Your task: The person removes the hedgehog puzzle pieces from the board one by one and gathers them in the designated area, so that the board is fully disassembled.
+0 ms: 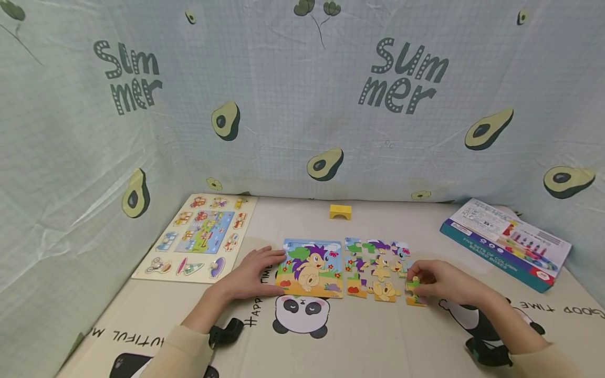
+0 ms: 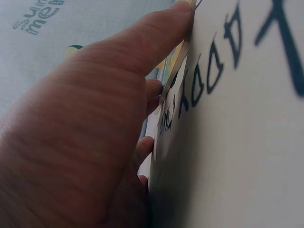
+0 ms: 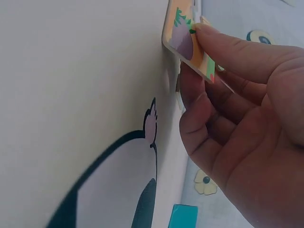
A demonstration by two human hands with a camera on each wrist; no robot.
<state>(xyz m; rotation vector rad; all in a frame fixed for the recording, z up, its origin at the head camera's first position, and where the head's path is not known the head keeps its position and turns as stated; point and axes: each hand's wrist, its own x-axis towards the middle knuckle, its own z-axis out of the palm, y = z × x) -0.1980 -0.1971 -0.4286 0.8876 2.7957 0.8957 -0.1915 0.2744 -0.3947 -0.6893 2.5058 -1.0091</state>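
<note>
In the head view my left hand (image 1: 252, 273) rests at the left edge of a hedgehog picture board (image 1: 309, 269), thumb and fingers spread along it. The left wrist view shows that thumb (image 2: 142, 40) against the board's edge. With thumb and fingers, my right hand (image 1: 437, 282) pinches a puzzle piece (image 3: 187, 42) with a purple rock on orange and green. The piece is tilted up off the table in the right wrist view. To its left lie several hedgehog puzzle pieces (image 1: 385, 292), set out in loose rows with gaps. My fingers partly cover the held piece.
A wooden picture puzzle board (image 1: 170, 262) lies at the back left. Near the rear curtain stands a yellow arch block (image 1: 340, 212). At the right is a bead toy box (image 1: 501, 247). The tablecloth (image 1: 359, 341) has panda prints.
</note>
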